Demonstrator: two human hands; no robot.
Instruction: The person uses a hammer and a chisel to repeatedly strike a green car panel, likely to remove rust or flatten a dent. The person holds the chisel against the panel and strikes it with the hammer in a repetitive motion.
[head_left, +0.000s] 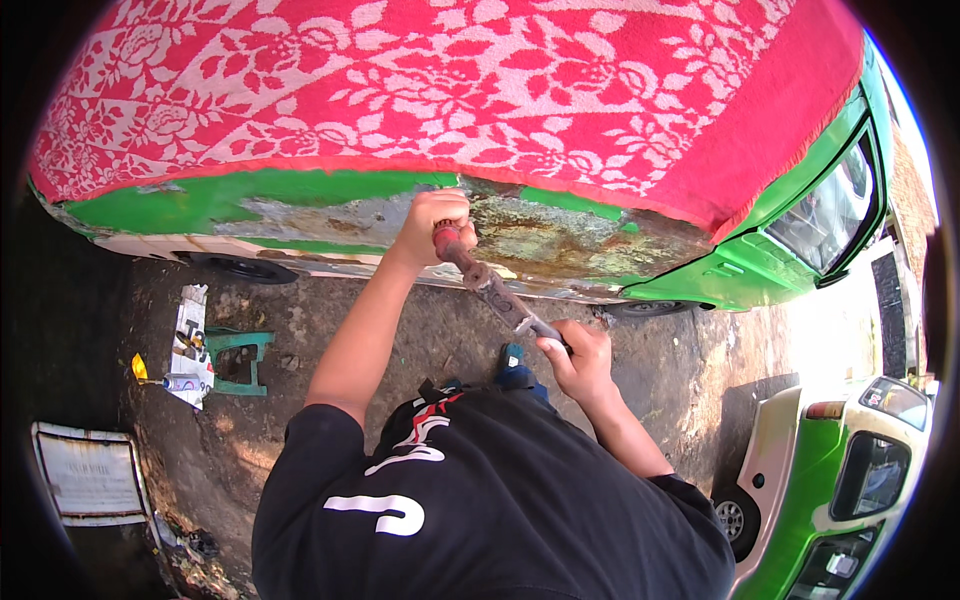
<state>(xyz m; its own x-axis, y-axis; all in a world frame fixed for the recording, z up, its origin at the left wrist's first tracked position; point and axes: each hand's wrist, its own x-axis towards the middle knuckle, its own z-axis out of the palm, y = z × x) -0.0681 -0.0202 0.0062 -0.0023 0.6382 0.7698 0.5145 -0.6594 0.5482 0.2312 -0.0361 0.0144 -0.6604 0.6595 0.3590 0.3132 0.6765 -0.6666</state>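
Head view, looking straight down: a person in a black short-sleeved T-shirt with white and red print (480,500) stands at the side of a green van with worn, patchy paint (330,190). Across the two hands runs a long, straight hand tool of scuffed grey metal with a red end (496,298), slanting from upper left to lower right in front of the van's side. The left hand (437,228) is closed in a fist around the red end, close to the body panel; the right hand (578,358) is curled around the other end, lower and nearer the person. Whether the tool touches the panel, I cannot tell.

Behind it lies a stretch of bare, rust-brown metal (the green paint survives in strips around it). Above, a red cloth with a pale pink floral pattern (430,80) drapes over the van. On the ground at left, a green plastic stool (258,339) stands beside a white printed sheet (190,330). At lower right is a second vehicle, green and cream (825,470).
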